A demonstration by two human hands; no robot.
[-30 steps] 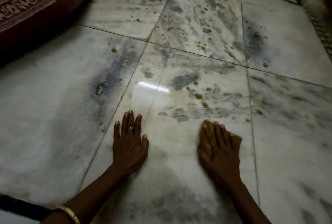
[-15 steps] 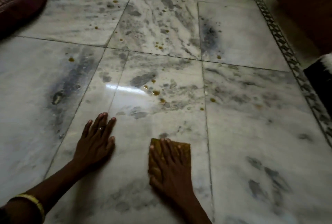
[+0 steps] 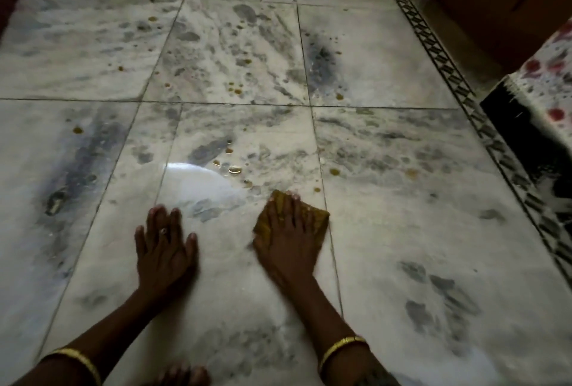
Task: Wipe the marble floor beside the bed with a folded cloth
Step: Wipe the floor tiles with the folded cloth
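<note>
Head view, right hand [image 3: 286, 241] flat, hiding most of cloth [image 3: 319, 221], left hand [image 3: 164, 246] splayed on floor [image 3: 402, 200]

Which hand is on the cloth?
The right hand, pressing the yellow cloth; the left hand, wearing a ring, lies flat on bare marble.

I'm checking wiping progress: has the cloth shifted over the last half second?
Yes. The cloth under the right hand slid forward and right; its corner now reaches the tile seam it sat short of.
</note>
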